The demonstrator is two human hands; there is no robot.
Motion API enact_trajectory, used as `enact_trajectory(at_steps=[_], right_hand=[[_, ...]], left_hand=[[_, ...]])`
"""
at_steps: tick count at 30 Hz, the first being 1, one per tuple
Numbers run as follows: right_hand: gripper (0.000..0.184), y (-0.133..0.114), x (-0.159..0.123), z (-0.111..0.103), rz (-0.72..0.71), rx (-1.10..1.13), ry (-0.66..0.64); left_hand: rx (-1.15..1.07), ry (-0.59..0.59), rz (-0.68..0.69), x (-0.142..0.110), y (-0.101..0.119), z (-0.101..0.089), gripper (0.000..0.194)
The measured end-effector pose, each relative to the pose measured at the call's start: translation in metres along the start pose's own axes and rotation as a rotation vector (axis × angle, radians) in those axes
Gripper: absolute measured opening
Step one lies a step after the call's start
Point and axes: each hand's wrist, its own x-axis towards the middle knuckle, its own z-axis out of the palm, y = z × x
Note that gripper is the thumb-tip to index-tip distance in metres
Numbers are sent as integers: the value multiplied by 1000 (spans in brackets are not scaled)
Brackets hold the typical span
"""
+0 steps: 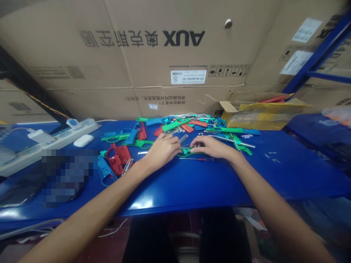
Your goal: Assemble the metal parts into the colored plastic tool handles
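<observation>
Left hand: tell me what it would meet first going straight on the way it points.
Most likely the green plastic part at the fingertips of the left hand, perhaps touching it; beyond it comes the right hand. Depth is hard to judge.

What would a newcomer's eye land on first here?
Probably the jumble of red, green and blue plastic parts strewn along the back of the glossy blue table. Then the left hand and right hand, close together at its front edge. Behind it all, the big cardboard wall with upside-down AUX lettering.
</observation>
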Motion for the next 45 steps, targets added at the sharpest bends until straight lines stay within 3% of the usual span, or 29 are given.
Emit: enact_trajectory(at_steps=[8, 14, 22, 28, 38, 45], right_hand=[[20, -5, -5, 3, -318, -248, 84], [21, -11, -9, 5, -294, -322, 53], [20, -11, -7, 7, -324, -299, 61], [20, -11, -7, 8, -348, -345, 50], [20, -13, -7, 8, -348, -323, 37], [20, -16, -8, 9, -363, -381, 53]], left_hand=[[70, 6, 39, -2, -2, -1, 17], [35, -17, 29, -2, -3, -5, 18], [-123, -68, -7, -10, -26, -20, 20], [-228, -119, 37, -9, -25, -13, 21], [-484, -144, -66, -8, -26, -3, 16], [-497, -137, -84, -8, -25, -3, 14]])
